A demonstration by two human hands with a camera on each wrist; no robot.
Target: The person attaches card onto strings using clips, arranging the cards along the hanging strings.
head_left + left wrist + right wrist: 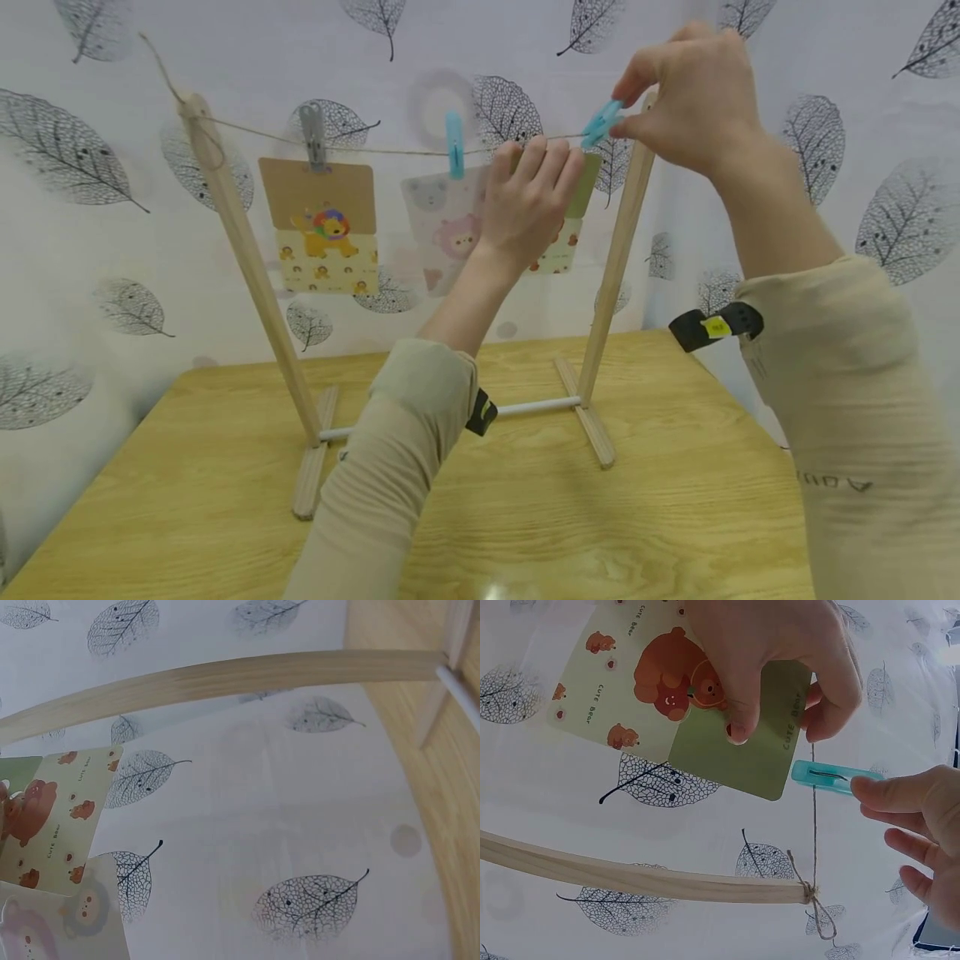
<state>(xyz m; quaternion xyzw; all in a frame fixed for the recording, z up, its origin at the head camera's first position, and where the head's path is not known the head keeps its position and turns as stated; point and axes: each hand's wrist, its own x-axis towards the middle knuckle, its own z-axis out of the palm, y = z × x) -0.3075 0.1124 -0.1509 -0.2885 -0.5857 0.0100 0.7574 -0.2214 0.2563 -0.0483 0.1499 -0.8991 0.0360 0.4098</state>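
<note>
My left hand [528, 200] pinches a green and cream bear card [739, 754] at its upper part, thumb on the printed face, just under the twine [390, 152]. Between the thumb and fingers of my right hand [697, 100] is a light-blue clothespin [829, 778], tilted beside the card's top edge. The twine passes at the clothespin's tip; whether the clip grips the card, I cannot tell. To the left hangs a pale card [427, 221] under another blue clothespin [454, 146], and farther left a brown lion card [322, 225] under a grey clothespin [312, 137].
Wooden posts, a left one [247, 250] and a right one [618, 267], hold the twine. A white rod [540, 407] joins their feet on the wooden table [570, 525]. Behind stands a white cloth [67, 267] with leaf prints.
</note>
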